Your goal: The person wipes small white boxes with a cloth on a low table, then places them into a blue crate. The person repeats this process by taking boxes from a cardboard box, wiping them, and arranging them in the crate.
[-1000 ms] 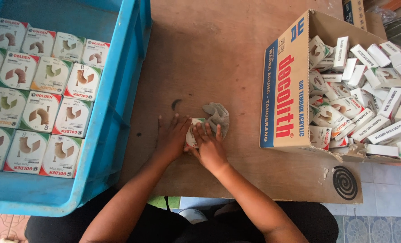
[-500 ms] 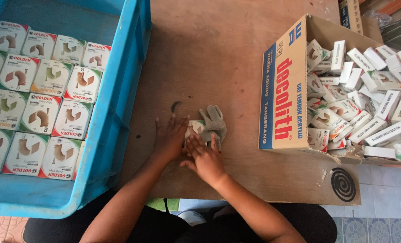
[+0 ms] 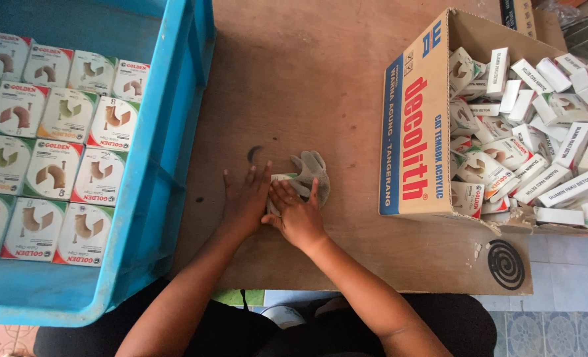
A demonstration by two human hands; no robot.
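At the middle of the brown wooden board [image 3: 320, 79], both hands lie flat, fingers spread, gripping nothing. Left hand [image 3: 246, 201] and right hand [image 3: 298, 215] press side by side on a small white flattened carton [image 3: 282, 178], mostly hidden beneath them. A grey knitted glove [image 3: 310, 168] lies touching it at one o'clock. A blue plastic crate [image 3: 175, 165] of neat white boxes [image 3: 63, 142] sits at nine o'clock; an open cardboard box [image 3: 416, 132] of jumbled cartons sits at three o'clock.
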